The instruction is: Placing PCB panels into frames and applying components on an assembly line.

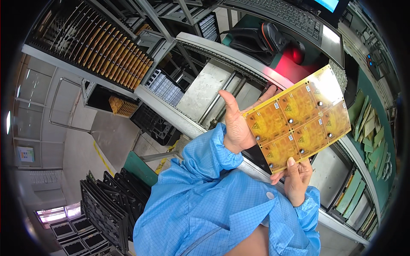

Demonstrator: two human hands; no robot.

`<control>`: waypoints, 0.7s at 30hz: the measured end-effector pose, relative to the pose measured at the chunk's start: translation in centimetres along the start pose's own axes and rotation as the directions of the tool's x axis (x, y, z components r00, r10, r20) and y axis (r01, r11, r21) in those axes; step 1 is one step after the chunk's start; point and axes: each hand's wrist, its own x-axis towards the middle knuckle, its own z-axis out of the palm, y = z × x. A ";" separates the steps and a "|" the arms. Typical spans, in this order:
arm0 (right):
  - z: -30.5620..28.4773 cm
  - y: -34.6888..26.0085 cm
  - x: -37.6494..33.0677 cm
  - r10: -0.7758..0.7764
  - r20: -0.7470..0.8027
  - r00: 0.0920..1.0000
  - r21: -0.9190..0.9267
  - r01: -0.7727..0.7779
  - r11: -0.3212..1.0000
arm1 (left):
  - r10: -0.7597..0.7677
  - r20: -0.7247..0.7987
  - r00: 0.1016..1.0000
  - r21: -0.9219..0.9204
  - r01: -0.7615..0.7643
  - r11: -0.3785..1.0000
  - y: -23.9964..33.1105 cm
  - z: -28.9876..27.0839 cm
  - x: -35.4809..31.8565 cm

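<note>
You hold the yellow circuit-board panel (pixel 301 123) tilted up near the handheld scanner (pixel 275 38). Your right hand (pixel 297 177) pinches its lower edge between thumb and fingers; your left hand (pixel 242 128) is spread wide at the left edge, contact unclear. The panel looks light, stiff and smooth, probably brittle if flexed: grip the margins, avoiding the small cylindrical components (pixel 290 121).

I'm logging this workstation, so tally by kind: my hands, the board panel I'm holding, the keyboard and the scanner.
Hands: 2, left hand and right hand
Yellow board panel: 1
Keyboard: 1
Scanner: 1
Total: 5
</note>
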 end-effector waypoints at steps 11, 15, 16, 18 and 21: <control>0.5 0.0 0.0 0.019 -0.063 0.998 0.062 -0.015 0.998 | 0.013 0.022 1.000 0.008 -0.013 1.000 -0.5 0.0 0.4; 0.7 0.3 0.1 0.026 -0.038 0.999 0.086 -0.023 0.996 | 0.034 0.049 0.998 0.005 -0.034 0.999 -0.7 0.1 0.5; 0.8 0.4 0.1 0.028 -0.036 0.999 0.086 -0.025 0.996 | 0.030 0.040 0.999 -0.022 -0.029 0.999 -0.8 0.2 0.4; 0.8 0.6 0.1 0.044 -0.053 0.998 0.097 -0.039 0.994 | 0.023 0.035 0.999 -0.049 -0.021 0.999 -1.2 0.4 0.5; 0.6 0.5 0.2 0.057 -0.025 0.998 0.187 -0.052 0.981 | 0.035 0.025 0.999 -0.062 -0.033 0.998 -1.8 0.7 0.6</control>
